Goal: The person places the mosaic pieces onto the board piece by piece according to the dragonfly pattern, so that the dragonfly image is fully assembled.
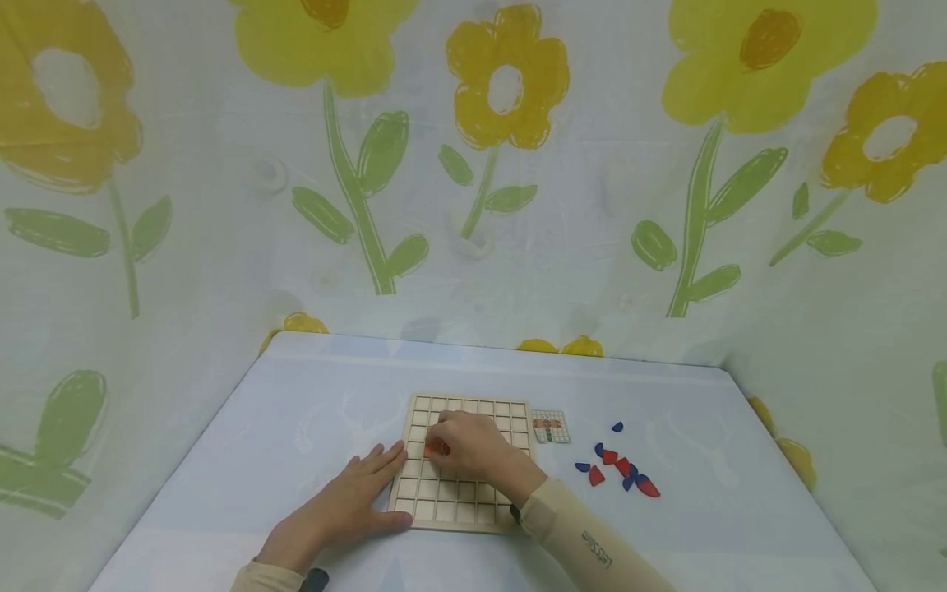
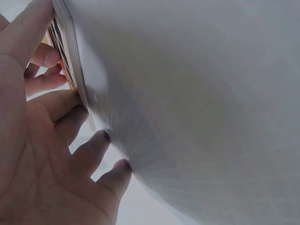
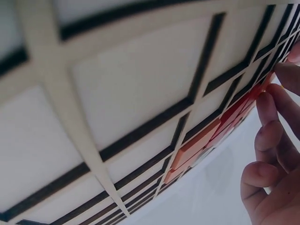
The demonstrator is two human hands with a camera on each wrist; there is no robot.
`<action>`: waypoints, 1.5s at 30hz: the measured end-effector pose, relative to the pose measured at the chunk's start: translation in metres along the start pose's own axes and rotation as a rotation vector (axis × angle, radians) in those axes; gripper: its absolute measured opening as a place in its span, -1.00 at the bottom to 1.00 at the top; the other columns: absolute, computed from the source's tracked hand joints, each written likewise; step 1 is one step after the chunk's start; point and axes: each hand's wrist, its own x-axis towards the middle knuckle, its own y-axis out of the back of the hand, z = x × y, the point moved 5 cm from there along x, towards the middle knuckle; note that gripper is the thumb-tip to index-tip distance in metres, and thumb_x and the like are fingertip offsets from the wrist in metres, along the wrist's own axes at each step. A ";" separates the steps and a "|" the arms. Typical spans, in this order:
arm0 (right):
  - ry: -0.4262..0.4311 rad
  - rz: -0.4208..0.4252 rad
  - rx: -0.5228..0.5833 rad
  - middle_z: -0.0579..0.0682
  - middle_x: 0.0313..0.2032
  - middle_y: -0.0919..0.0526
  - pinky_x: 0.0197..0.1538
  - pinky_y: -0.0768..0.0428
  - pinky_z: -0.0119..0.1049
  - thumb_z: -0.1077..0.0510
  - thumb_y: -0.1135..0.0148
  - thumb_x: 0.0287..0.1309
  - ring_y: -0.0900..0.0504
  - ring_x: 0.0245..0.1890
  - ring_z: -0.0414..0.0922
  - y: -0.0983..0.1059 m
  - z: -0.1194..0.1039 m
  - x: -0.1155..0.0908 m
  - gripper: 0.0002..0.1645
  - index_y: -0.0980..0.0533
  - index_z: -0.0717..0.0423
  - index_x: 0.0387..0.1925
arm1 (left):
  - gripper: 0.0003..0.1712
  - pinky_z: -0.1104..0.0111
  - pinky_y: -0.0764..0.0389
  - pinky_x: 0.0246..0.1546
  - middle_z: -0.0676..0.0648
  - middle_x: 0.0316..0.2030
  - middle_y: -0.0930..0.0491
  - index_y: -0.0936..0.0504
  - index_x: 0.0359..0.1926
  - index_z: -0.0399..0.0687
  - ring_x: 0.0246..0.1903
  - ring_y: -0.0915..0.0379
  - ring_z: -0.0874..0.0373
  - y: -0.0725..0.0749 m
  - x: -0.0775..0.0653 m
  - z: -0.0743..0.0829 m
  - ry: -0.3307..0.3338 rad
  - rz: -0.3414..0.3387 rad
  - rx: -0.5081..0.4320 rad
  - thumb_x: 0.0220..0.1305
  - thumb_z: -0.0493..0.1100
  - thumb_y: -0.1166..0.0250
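Note:
A wooden grid board (image 1: 445,511) with raised dividers lies on the table. My left hand (image 1: 351,501) rests spread at its left side, fingertips and thumb right at the frame; in the left wrist view the fingers (image 2: 96,150) are extended along the table. Over the upper middle of the grid, my right hand (image 1: 469,448) pinches a small orange-red piece (image 1: 436,448) between thumb and fingertips; its exact shape is hidden. In the right wrist view, orange pieces (image 3: 194,145) and red pieces (image 3: 232,112) sit in cells, with the fingertips close by.
A small pattern card (image 1: 551,427) lies by the board's right edge. Farther right are several loose blue pieces (image 1: 583,467) and red pieces (image 1: 596,475), some close together. A flower-printed curtain (image 1: 518,271) stands behind the white table (image 1: 311,411).

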 end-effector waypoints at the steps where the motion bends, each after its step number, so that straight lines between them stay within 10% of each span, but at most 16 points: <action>1: -0.003 -0.004 0.001 -0.34 -0.45 -0.46 -0.49 -0.39 -0.54 -0.03 -0.37 0.23 -0.40 -0.47 -0.37 0.000 0.000 0.000 -0.86 -0.73 -0.23 -0.18 | 0.12 -0.17 0.05 0.51 -0.01 0.57 -0.09 -0.24 0.54 -0.11 0.55 0.11 -0.19 0.000 0.000 0.000 0.001 0.000 -0.004 0.13 0.38 -0.39; 23: -0.013 -0.017 0.027 -0.32 -0.37 -0.53 -0.44 -0.44 -0.51 -0.01 -0.38 0.24 -0.44 -0.43 -0.35 0.007 -0.001 -0.004 -0.85 -0.72 -0.25 -0.15 | 0.12 -0.16 0.05 0.52 0.01 0.56 -0.10 -0.25 0.54 -0.10 0.55 0.11 -0.16 -0.001 0.003 -0.002 0.004 -0.001 0.005 0.13 0.41 -0.38; 45: -0.008 0.378 0.061 -0.22 -0.09 -0.72 -0.13 -0.73 -0.34 0.03 -0.51 0.13 -0.68 -0.07 -0.23 0.071 0.020 -0.083 -0.64 -0.70 -0.21 0.00 | 0.14 -0.13 0.03 0.52 0.02 0.56 -0.11 -0.27 0.53 -0.07 0.55 0.10 -0.14 -0.005 0.006 -0.004 0.039 0.003 0.033 0.09 0.43 -0.39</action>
